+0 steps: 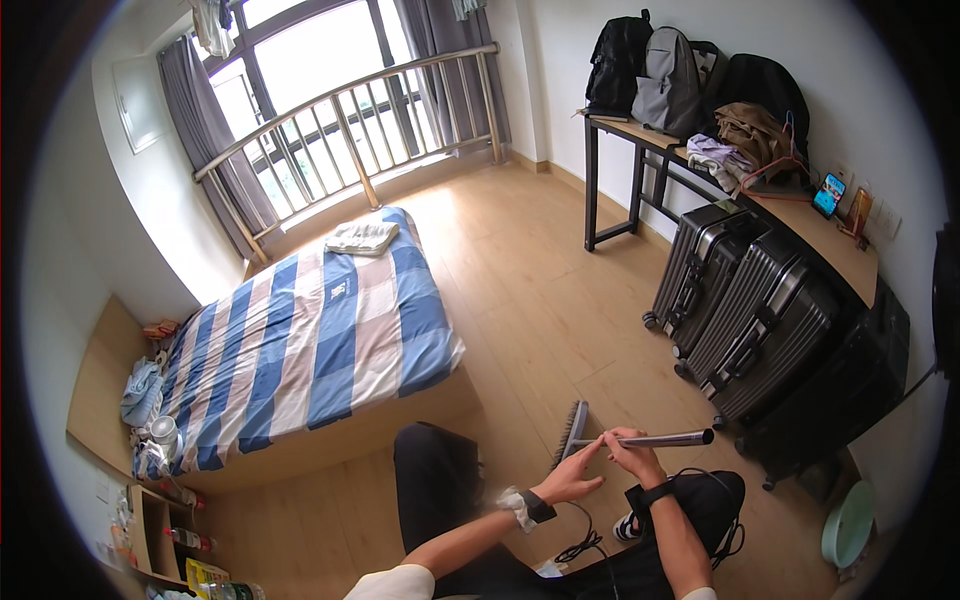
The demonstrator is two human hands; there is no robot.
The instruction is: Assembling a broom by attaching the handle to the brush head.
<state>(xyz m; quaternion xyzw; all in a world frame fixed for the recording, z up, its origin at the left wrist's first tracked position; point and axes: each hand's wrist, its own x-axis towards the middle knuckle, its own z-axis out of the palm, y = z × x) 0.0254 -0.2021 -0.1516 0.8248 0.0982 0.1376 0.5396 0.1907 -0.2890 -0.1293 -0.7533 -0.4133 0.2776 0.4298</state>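
Observation:
A brush with a grey head and dark bristles [572, 432] stands low over the floor, near my knees. Its metal tube handle [685, 438] stretches to the right, almost level. My right hand [636, 457] is closed around the handle. Beside it, my left hand [572, 480] has its fingers stretched out, with the thumb apart. Its fingertips meet the handle close to the brush head and reach the fingers of my right hand. Dark bands circle both wrists, and something white is bunched at the left one.
A bed with a striped sheet [320, 330] stands at the left. Dark suitcases [765, 320] stand at the right, beside a narrow desk [845, 262] bearing backpacks and clothes. A light green basin [848, 525] is at the lower right. A black cable [580, 548] lies near my legs.

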